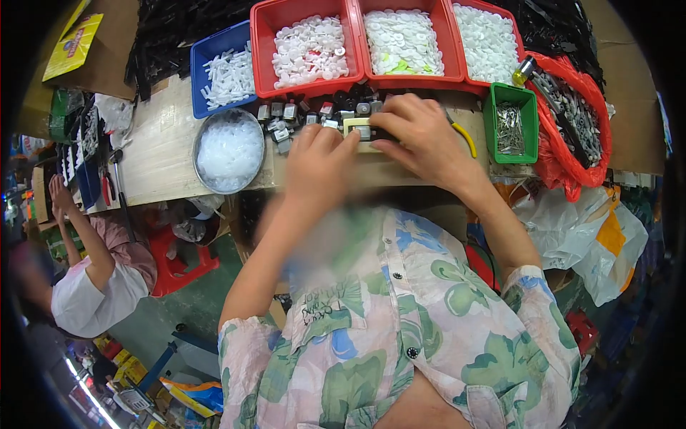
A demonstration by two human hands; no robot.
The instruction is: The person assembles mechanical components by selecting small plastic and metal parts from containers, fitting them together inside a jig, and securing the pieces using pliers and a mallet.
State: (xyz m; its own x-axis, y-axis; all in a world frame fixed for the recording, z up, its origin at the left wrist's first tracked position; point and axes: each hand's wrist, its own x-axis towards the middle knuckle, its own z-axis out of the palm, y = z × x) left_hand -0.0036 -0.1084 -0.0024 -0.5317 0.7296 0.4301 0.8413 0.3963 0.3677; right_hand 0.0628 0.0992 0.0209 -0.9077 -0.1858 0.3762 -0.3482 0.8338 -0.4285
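Note:
My left hand is blurred, with its fingertips closed at the left end of a small pale yellow plastic frame. My right hand has thumb and fingers closed round the frame's right end; a dark part shows between them, mostly hidden. Just below the frame's upper edge is a small silvery block. Behind my hands lies a loose pile of small motors, silver and black. A yellow-handled tool lies beside my right hand, partly covered by it.
Red bins of white plastic discs line the back. Left are a blue bin of white pieces and a metal bowl. Right are a green bin of metal pins and a red bag. A co-worker sits left.

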